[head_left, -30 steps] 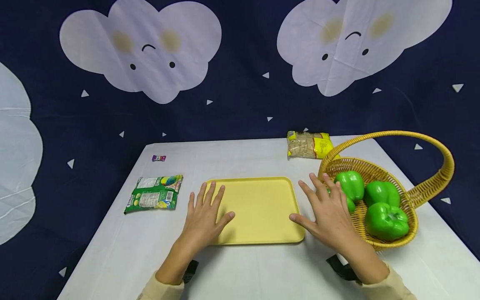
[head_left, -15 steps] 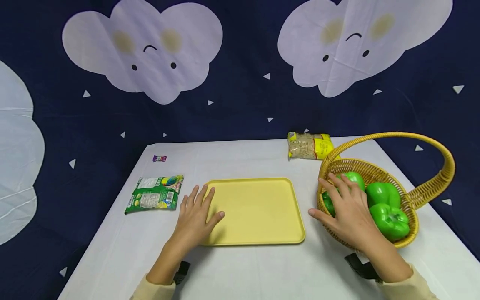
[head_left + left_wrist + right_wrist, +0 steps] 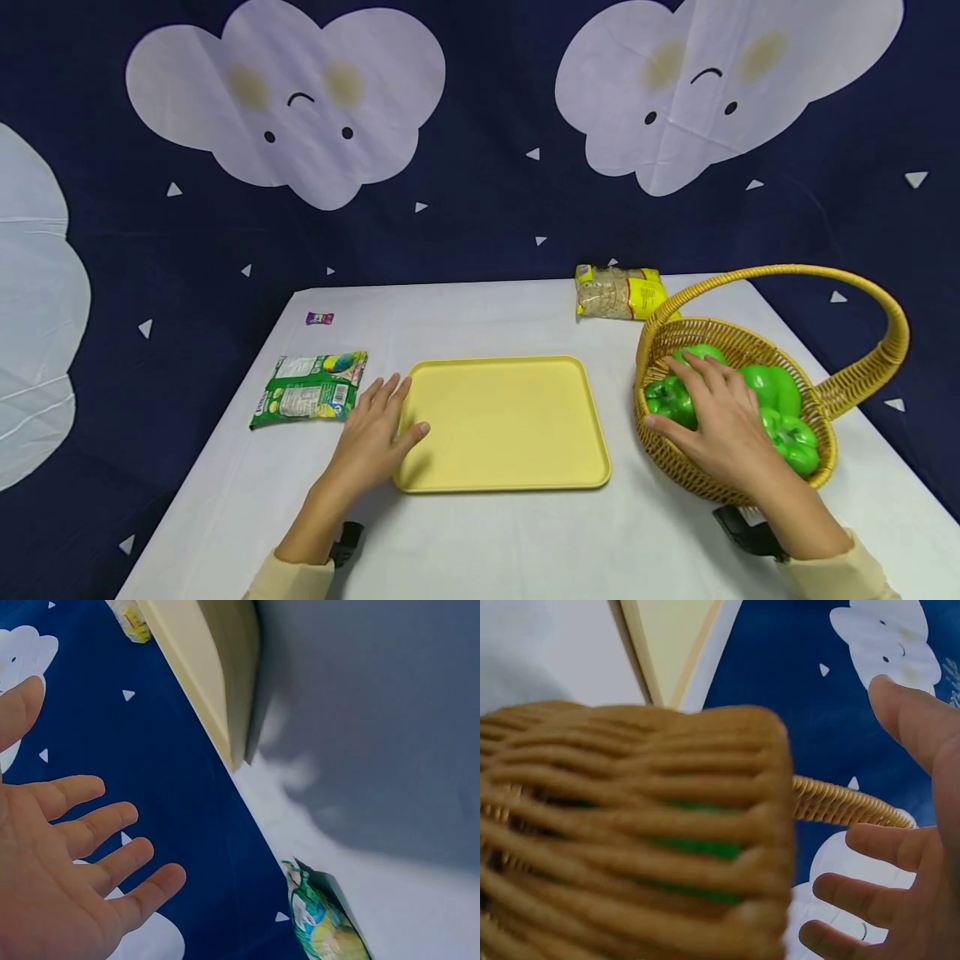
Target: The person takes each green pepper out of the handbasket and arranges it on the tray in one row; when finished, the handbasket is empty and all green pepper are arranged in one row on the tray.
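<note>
My right hand (image 3: 720,421) hovers over a wicker basket (image 3: 821,408) with a tall handle, its fingers spread above several green bell peppers (image 3: 772,387). Part of the peppers is hidden behind that hand. In the right wrist view the basket's woven side (image 3: 630,825) fills the left, with the fingers (image 3: 862,896) apart from it. My left hand (image 3: 371,433) is held with loose, spread fingers near the left edge of a yellow tray (image 3: 502,425). The left wrist view shows its palm (image 3: 60,862) holding nothing.
A green printed packet (image 3: 311,387) lies left of the tray. Farther back are a small purple wrapped candy (image 3: 319,318) and a yellow-and-clear bag of grain-like food (image 3: 618,293). A dark cloud-patterned cloth (image 3: 480,167) hangs behind the white table (image 3: 480,542).
My right hand has moved right, from beside the tray's right edge to over the peppers in the basket. My left hand has drifted left, off the tray's middle toward its left edge.
</note>
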The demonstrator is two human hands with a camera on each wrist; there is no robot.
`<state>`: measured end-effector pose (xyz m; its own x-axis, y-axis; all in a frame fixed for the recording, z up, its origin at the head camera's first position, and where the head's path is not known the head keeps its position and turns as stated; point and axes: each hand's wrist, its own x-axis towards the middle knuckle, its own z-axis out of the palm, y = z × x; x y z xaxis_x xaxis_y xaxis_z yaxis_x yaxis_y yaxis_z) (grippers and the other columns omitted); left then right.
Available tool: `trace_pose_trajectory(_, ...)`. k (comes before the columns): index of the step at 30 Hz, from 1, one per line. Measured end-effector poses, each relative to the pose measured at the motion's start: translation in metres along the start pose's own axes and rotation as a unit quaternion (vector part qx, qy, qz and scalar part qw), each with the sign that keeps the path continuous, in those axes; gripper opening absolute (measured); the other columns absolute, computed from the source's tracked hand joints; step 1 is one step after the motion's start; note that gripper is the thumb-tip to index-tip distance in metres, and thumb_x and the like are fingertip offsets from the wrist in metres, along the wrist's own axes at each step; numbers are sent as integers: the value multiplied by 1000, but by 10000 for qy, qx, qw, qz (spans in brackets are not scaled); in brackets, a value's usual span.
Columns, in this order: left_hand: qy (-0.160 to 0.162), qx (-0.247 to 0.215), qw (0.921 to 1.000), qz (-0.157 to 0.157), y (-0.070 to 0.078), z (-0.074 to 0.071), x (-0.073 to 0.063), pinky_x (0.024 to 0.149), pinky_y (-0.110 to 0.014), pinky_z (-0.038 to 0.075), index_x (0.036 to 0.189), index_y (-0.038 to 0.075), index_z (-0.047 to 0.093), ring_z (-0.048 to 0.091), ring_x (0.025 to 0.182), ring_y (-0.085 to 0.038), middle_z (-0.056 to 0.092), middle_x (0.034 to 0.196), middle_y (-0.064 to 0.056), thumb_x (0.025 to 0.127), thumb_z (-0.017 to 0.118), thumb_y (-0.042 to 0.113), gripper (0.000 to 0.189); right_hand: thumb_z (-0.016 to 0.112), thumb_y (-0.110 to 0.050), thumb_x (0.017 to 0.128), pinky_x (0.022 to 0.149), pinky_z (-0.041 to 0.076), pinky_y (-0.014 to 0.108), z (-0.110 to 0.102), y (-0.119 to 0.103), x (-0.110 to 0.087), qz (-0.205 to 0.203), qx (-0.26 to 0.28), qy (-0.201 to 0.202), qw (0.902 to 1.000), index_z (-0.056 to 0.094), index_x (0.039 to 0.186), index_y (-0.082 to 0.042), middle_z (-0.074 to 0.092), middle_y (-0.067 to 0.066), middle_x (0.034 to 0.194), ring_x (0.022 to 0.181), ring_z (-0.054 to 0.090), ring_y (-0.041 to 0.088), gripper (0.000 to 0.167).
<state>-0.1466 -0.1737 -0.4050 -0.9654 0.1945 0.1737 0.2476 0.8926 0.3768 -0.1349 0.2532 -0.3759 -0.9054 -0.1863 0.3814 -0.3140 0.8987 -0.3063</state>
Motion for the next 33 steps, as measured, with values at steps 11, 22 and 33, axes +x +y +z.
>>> trace_pose_trajectory(11,-82,-95,9999,109,-17,0,2,110,-66,24,147,8,32,27,140,-42,35,150,-18,89,62,41,73,73,-42,79,97,20,71,0,17,-1,32,97,-211,9997,32,147,-12,36,31,141,121,30,55,84)
trace_pose_trajectory(22,-349,-398,9984,178,-31,1,3,108,-70,21,146,6,34,25,139,-43,35,151,-17,88,64,35,71,73,-37,81,93,27,67,1,24,0,28,240,-528,9983,32,145,-6,37,30,141,120,32,52,83)
trace_pose_trajectory(33,-742,-725,9946,84,-43,3,6,108,-70,19,146,9,34,22,140,-43,32,153,-16,88,65,36,72,73,-35,82,91,33,69,1,27,2,181,455,-828,9954,34,142,-1,39,29,140,120,36,52,80)
